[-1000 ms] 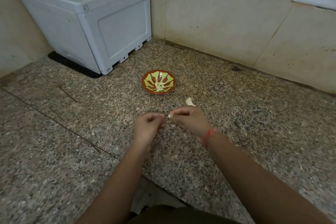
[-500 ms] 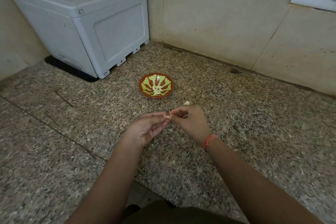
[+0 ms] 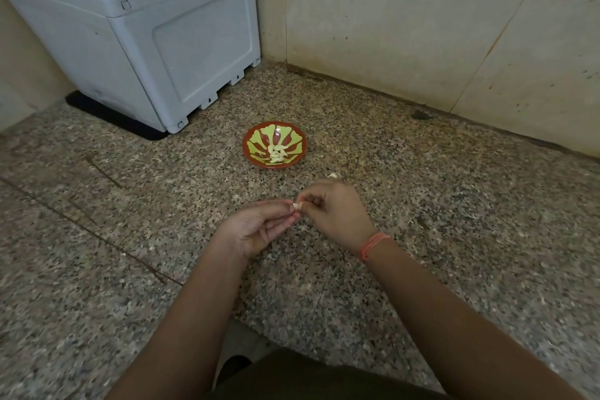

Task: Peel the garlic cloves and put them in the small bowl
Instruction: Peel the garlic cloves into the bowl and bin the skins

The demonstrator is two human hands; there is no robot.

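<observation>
Centre of frame: a small pale garlic clove [image 3: 298, 205] is pinched between the two hands, just above the granite counter [image 3: 454, 204]. The right hand [image 3: 337, 214] is curled tight, with thumb and forefinger closed narrowly on the clove's right end. The left hand [image 3: 256, 230] is turned palm-up, its fingers nearly straight, and the clove's other end is nipped between thumb and fingertips [image 3: 289, 204]. Whether skin remains on the clove cannot be told; it is too small. The step in hand is judged to be peeling. Next, the loosened skin would need to be pulled off with a fingernail while the other hand steadies the clove, and the bare clove then carried up-frame to the small bowl [image 3: 248, 153]. The bowl stands near the hands, above them in the frame; several peeled cloves [image 3: 277, 153] are already held in it. A pale scrap [image 3: 332, 175], skin or clove, lies just above the right hand. Both forearms enter from the lower edge and converge; an orange thread [image 3: 373, 245] is worn on the right wrist. A grey box [image 3: 146, 26] is noted at upper left.
</observation>
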